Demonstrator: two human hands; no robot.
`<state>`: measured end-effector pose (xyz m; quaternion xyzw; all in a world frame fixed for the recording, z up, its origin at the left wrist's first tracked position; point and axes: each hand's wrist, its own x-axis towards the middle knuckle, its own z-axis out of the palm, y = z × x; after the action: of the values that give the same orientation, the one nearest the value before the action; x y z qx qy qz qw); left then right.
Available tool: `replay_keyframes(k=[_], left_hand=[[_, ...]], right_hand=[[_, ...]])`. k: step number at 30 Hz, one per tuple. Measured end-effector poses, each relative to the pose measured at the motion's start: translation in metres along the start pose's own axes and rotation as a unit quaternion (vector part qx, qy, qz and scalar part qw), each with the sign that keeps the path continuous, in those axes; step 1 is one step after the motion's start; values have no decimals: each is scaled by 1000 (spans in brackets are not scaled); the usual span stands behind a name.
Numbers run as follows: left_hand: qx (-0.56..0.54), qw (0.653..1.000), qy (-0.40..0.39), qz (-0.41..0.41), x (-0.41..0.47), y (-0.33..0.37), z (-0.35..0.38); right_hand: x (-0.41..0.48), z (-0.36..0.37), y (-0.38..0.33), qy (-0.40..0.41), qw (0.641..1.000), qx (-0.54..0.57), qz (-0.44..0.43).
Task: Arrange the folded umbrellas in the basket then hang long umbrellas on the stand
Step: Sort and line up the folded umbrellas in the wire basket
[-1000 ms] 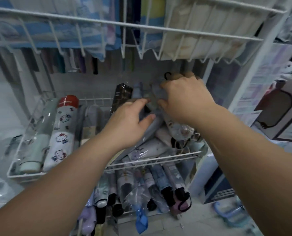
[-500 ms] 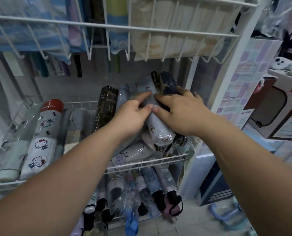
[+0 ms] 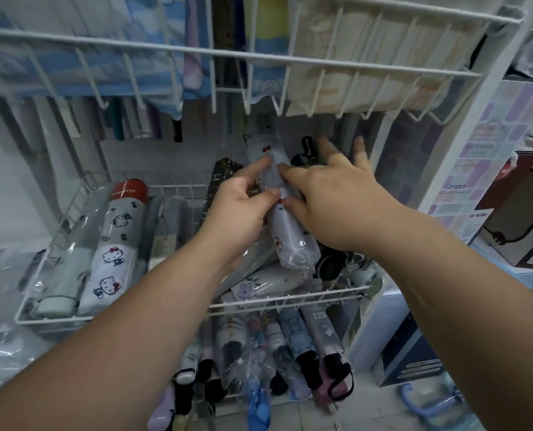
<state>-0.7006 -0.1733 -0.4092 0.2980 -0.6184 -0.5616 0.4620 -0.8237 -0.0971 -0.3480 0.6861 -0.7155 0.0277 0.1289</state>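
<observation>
Head view, the only one: centre of the frame, the left hand pinches a pale folded umbrella in clear wrap, thumb and fingers closed round its middle. The right hand presses thumb and forefinger against the same umbrella while its other fingers splay wide toward the back of the rack, so that hand is steadying rather than gripping. The umbrella stands tilted, top end up, over the jumbled right half of the wire basket.

At left of the basket, a cat-print umbrella and a mint one lie neatly side by side. So the sorting looks partly done: left rows tidy, right heap not yet. Below, lower centre, more folded umbrellas crowd a lower tier. The long-umbrella hanging seems not yet begun; I can't tell which rail is the stand
</observation>
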Motion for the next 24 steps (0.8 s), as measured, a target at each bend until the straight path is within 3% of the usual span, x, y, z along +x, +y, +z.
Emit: replay_keyframes(k=[11, 18, 21, 24], left_hand=[[62, 995, 70, -34, -22, -7, -110], [223, 969, 77, -74, -23, -14, -166], [358, 929, 45, -83, -22, -17, -173], [517, 853, -1, -72, -22, -16, -173]], right_hand=[[34, 30, -98, -7, 980, 186, -63], [56, 82, -147, -21, 880, 474, -15], [58, 101, -156, -24, 874, 485, 10], [57, 110, -159, -43, 869, 492, 18]])
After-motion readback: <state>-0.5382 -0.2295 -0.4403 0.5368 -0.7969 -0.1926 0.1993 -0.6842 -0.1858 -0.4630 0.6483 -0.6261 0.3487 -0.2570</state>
